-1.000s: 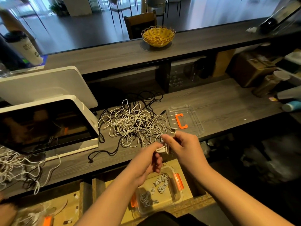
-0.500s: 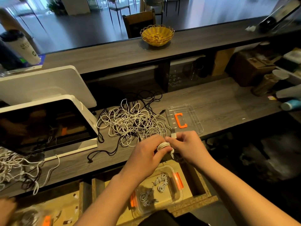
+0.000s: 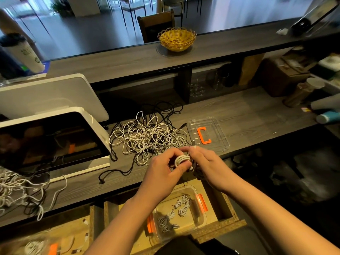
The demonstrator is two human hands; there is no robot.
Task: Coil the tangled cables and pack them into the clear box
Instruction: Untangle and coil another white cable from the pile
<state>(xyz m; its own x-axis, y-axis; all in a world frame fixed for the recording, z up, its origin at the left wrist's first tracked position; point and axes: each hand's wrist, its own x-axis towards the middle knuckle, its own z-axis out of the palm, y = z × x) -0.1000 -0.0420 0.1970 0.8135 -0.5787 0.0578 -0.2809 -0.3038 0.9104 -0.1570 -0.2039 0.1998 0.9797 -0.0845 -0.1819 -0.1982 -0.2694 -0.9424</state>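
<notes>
Both hands, left (image 3: 163,168) and right (image 3: 206,162), pinched the small white cable coil (image 3: 182,159) directly above the clear plastic box (image 3: 199,216), nearer the body.

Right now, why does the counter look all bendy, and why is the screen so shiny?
In the head view, the wide-angle lens bows the long upper counter into a curve; the dark screen mirrors orange and brown shapes; the right-edge clutter is smeared, while the coiled white cable between the hands stays fairly sharp.
</notes>
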